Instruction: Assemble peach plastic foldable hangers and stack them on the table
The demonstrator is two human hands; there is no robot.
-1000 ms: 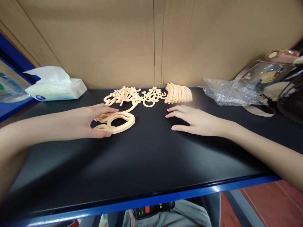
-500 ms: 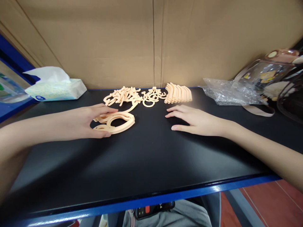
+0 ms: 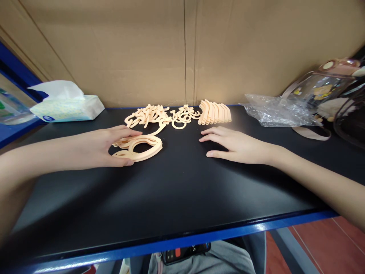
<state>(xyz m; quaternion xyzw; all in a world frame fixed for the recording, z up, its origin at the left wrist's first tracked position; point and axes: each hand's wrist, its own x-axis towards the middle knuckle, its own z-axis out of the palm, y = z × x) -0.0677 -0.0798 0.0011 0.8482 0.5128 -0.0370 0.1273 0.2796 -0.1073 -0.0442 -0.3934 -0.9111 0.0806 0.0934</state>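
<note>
On the left of the black table lies a peach plastic clothes hanger (image 3: 146, 154), folded into a loop, its narrow hook reaching back toward a pile of hooks (image 3: 148, 114). My left hand (image 3: 116, 146) is around its left end, thumb on the near side and fingers on the far side. My right hand (image 3: 228, 144) rests palm down to the right, fingers spread, holding nothing. Behind it stands a neat row of curved peach hanger arms (image 3: 215, 112). Between the row and the hooks sit small ring-shaped pieces (image 3: 182, 115).
A tissue pack (image 3: 68, 106) lies at the back left. Crumpled clear plastic bags (image 3: 273, 110) and a clear bottle with a strap (image 3: 319, 87) are at the right. Cardboard (image 3: 128, 49) walls the back. A phone (image 3: 186, 254) lies on my lap below the blue table edge (image 3: 171, 243).
</note>
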